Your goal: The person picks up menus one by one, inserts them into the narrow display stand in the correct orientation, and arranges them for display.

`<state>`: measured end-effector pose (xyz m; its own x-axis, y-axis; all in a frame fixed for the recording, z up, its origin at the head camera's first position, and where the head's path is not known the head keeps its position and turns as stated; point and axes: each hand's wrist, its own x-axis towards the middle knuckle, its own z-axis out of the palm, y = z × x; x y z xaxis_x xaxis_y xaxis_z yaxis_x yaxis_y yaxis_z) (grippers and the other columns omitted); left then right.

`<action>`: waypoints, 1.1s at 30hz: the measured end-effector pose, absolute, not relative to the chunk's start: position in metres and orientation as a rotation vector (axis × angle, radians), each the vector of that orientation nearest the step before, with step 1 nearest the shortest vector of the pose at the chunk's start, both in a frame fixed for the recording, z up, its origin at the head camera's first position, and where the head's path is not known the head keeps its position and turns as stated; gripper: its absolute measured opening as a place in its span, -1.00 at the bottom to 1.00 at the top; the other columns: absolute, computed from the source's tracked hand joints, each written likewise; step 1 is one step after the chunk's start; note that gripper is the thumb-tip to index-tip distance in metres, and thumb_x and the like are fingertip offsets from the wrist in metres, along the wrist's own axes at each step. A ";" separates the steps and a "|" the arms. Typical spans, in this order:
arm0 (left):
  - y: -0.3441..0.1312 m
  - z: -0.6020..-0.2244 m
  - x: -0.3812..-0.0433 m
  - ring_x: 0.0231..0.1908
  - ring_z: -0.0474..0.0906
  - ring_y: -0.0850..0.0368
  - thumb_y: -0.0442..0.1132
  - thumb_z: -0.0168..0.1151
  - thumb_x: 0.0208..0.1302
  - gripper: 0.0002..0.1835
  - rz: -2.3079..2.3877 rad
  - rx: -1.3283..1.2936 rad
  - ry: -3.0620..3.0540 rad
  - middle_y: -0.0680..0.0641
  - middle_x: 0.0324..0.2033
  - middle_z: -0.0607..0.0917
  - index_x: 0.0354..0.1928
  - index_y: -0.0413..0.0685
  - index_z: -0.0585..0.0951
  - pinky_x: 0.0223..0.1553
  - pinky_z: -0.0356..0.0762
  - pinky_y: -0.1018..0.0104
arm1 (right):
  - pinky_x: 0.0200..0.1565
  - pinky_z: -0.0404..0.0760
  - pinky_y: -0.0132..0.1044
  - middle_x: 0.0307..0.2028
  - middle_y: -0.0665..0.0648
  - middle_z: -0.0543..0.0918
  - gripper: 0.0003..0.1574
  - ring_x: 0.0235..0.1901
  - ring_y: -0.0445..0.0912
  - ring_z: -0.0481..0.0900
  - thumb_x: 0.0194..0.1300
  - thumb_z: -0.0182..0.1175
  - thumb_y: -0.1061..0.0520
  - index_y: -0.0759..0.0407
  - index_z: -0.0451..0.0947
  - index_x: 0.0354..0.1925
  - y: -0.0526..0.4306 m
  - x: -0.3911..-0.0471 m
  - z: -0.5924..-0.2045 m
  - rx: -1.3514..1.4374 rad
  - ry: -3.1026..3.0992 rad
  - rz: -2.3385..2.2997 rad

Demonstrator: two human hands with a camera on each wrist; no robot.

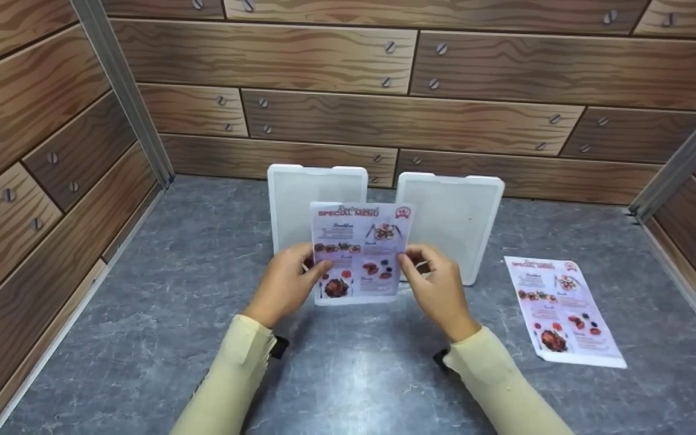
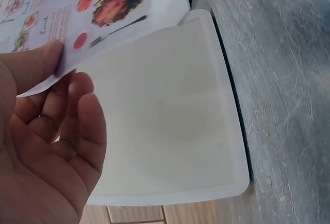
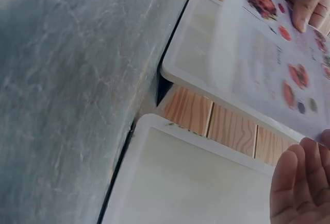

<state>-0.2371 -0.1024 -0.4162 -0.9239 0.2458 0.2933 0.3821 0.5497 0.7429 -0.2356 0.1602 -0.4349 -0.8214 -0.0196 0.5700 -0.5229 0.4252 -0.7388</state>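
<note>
A printed menu sheet (image 1: 360, 254) is held upright between both hands, in front of two white framed stands. My left hand (image 1: 290, 275) pinches its left edge, thumb on the printed face and the other fingers behind. At the opposite edge my right hand (image 1: 435, 281) pinches with its thumb in front. The left stand (image 1: 287, 193) is partly hidden by the sheet; the right stand (image 1: 454, 223) shows a blank pale panel. In the left wrist view the sheet's corner lies in front of the left stand's panel (image 2: 165, 116).
A second menu sheet (image 1: 565, 314) lies flat on the grey marbled table (image 1: 142, 338), at the right. Wood-patterned walls (image 1: 324, 115) enclose the back and both sides, with metal corner posts (image 1: 124, 90).
</note>
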 end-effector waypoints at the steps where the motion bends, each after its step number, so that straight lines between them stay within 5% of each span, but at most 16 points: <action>1: -0.102 -0.416 -0.237 -0.21 0.67 0.19 -0.19 0.30 0.44 -0.75 -1.320 -0.532 -2.615 0.00 -0.07 0.79 0.10 0.00 0.72 -0.13 0.65 0.17 | -0.28 0.66 -0.29 -0.32 0.07 0.72 -0.95 -0.37 -0.14 0.62 0.39 0.33 0.28 0.26 0.72 -0.21 0.160 -0.235 -0.435 0.458 -2.209 1.386; 11: -0.101 -0.415 -0.236 -0.33 0.58 0.18 -0.20 0.33 0.43 -0.89 -1.406 -0.433 -2.410 0.00 -0.32 0.67 -0.16 -0.09 0.69 -0.25 0.61 0.23 | -0.32 0.63 -0.36 -0.36 0.07 0.71 -0.93 -0.40 -0.17 0.60 0.40 0.31 0.28 0.28 0.70 -0.26 0.159 -0.234 -0.433 0.463 -2.194 1.410; 22: -0.099 -0.414 -0.236 -0.38 0.54 0.17 -0.19 0.37 0.39 -0.87 -1.467 -0.388 -2.245 0.01 -0.41 0.64 -0.26 -0.11 0.71 -0.35 0.53 0.35 | -0.31 0.69 -0.35 -0.33 0.17 0.71 -0.89 -0.41 -0.04 0.65 0.43 0.28 0.30 0.40 0.66 -0.17 0.159 -0.232 -0.429 0.400 -2.127 1.726; 33: -0.101 -0.414 -0.234 -0.35 0.59 0.12 -0.13 0.32 0.45 -0.82 -1.517 -0.541 -2.406 0.05 -0.40 0.67 -0.29 -0.06 0.67 -0.25 0.60 0.26 | -0.38 0.62 -0.41 -0.41 0.04 0.65 -0.83 -0.47 -0.21 0.56 0.48 0.20 0.33 0.52 0.58 -0.19 0.161 -0.231 -0.423 0.346 -1.981 1.860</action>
<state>-0.2338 -0.1006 -0.4138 -0.9011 0.1782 0.3952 0.4334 0.3908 0.8121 -0.2312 0.1605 -0.4227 -0.8894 0.0910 0.4480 -0.4414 0.0841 -0.8934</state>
